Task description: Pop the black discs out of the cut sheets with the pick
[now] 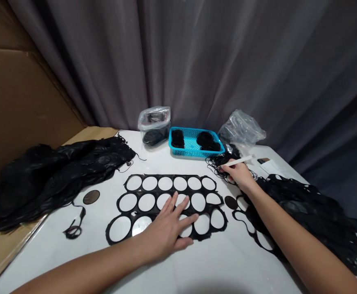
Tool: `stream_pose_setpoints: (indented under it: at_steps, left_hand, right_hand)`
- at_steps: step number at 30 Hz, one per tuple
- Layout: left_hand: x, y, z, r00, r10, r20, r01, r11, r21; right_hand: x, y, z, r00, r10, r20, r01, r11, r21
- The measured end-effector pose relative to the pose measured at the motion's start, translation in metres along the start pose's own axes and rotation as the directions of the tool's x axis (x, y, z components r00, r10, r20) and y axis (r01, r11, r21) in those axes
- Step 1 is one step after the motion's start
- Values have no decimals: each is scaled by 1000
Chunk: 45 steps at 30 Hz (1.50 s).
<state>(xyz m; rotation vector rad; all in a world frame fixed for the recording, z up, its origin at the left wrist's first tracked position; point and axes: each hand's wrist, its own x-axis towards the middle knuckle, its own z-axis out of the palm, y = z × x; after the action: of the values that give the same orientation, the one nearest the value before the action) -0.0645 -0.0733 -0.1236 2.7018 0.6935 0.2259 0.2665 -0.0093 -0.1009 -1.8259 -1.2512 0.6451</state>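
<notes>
My left hand point(172, 224) lies flat with fingers spread on a black sheet point(137, 209) cut through with rows of round holes. White table surface shows through the holes. My right hand point(238, 173) is closed around a slim white pen-like tool point(238, 161), whose exact kind I cannot make out. It is over a tangle of thin black rings point(217, 165) at the table's back right. A dark round disc point(230, 202) lies between the sheet and my right forearm.
Behind stands a blue basket point(197, 153) with black ring bundles, between a clear bag point(154, 128) of black material and another clear bag point(242, 128). Black sheets are heaped at left point(59, 171); holed black scraps point(313, 216) lie at right. Another disc point(91, 197) lies left.
</notes>
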Motion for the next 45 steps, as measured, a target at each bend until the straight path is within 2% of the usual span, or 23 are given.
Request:
stream_pose_setpoints:
  at_steps: [2,3,6,10,14,18,23,26,29,32,34,38,39,40,41,43,45]
  left_hand:
    - [-4,-1,-2,1000,13,-14,-12,1000,21]
    - [-6,-1,-4,1000,8,-27,-7,999,38]
    - [-17,-2,-5,997,-34,-76,42,993,112]
    - [-31,-2,0,995,-44,-92,61,980,188]
    - [-37,-3,7,992,-56,-116,78,979,188]
    - [-36,-4,10,992,-62,-108,79,983,165]
    - [-37,-5,15,989,-76,-131,94,986,141]
    - [-37,-5,17,986,-85,-141,105,985,139]
    - [-37,-5,16,987,-83,-135,103,985,142]
    - [-37,-4,14,990,-85,-111,101,983,153]
    - [-37,-4,14,990,-88,-106,104,982,158]
    - [-37,-5,14,989,-86,-117,102,985,141]
    - [-38,-5,15,989,-86,-116,102,986,134]
    - [-38,-5,15,989,-86,-117,101,987,127]
    - [-38,-5,15,989,-86,-120,101,987,122]
    - [-39,-5,15,987,-91,-130,107,987,122]
    - [-39,-5,16,987,-91,-135,109,986,128]
  right_hand:
    - [-11,-9,8,982,66,175,-108,964,242]
    - [-20,-15,15,969,62,240,-135,943,305]
    - [-51,-32,39,924,-5,382,-112,952,285]
    - [-93,-46,67,831,-174,528,93,980,176]
    - [-115,-48,77,790,-251,560,224,967,118]
    - [-119,-45,79,793,-283,539,282,955,87]
    - [-121,-41,78,790,-306,532,331,942,50]
    - [-124,-39,78,798,-294,527,318,947,46]
    - [-125,-39,78,806,-275,524,292,955,52]
    - [-127,-40,78,798,-306,519,330,943,49]
    - [-129,-40,78,772,-370,516,401,914,54]
    - [-131,-34,79,653,-516,554,606,795,26]
    - [-131,-34,79,636,-528,563,627,779,23]
    - [-131,-34,79,642,-525,559,619,785,25]
    - [-129,-35,78,671,-501,547,580,814,34]
    - [-125,-39,77,750,-395,530,426,902,71]
    - [-121,-44,75,795,-272,542,255,961,108]
